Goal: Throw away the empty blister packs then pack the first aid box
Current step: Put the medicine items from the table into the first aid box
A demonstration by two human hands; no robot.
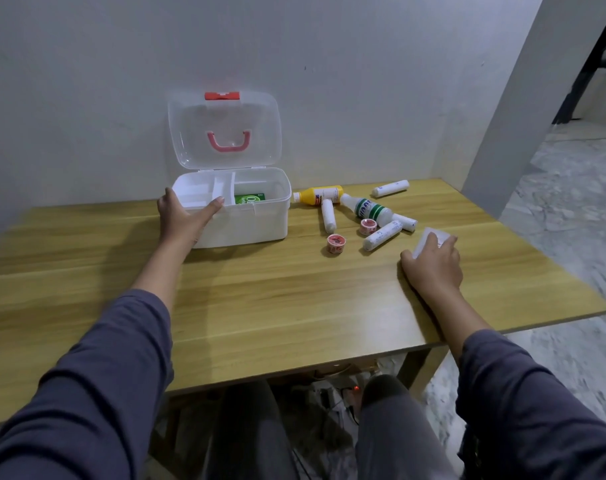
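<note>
The white first aid box [256, 220] stands open at the back of the wooden table [277, 306], its clear lid [225, 129] upright with a red handle. A white inner tray and a green packet [249, 198] lie inside. My left hand [184, 220] grips the box's front left rim, thumb over the tray edge. My right hand [433, 261] rests on the table with its fingers on a small pale pack [433, 235]. Between them lie a yellow bottle [320, 195], a white bottle with green stripes [369, 209], several white bandage rolls [381, 236] and two small red-topped tape rolls [336, 243].
A white wall stands right behind the box. The table's right edge [554, 251] drops to a speckled floor. My knees and some cables with a red light [356, 388] are under the front edge.
</note>
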